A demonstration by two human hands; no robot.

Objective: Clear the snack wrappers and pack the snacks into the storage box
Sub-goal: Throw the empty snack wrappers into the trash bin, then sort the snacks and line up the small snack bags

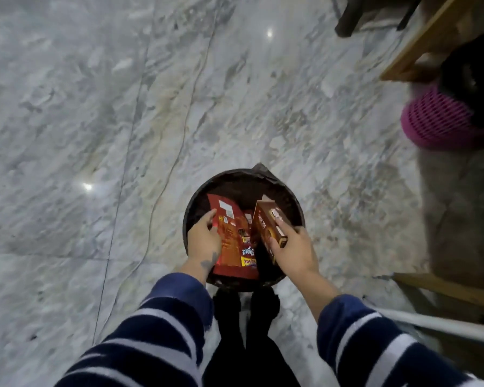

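A round black bin (296,210) with a dark liner stands on the marble floor just in front of my feet. My left hand (204,241) grips the left edge of a flat red snack wrapper (232,241), held over the bin's mouth. My right hand (294,250) holds a brown snack carton (266,222), tilted, over the right side of the bin. Wrapper and carton touch each other in the middle. The bin's inside below them is dark and hidden.
A pink perforated basket (436,121) sits at the right beside a wooden furniture frame (419,48). Another wooden edge (444,289) and a white bar (436,325) lie at the lower right. A thin cable (176,152) runs across the marble floor to the left.
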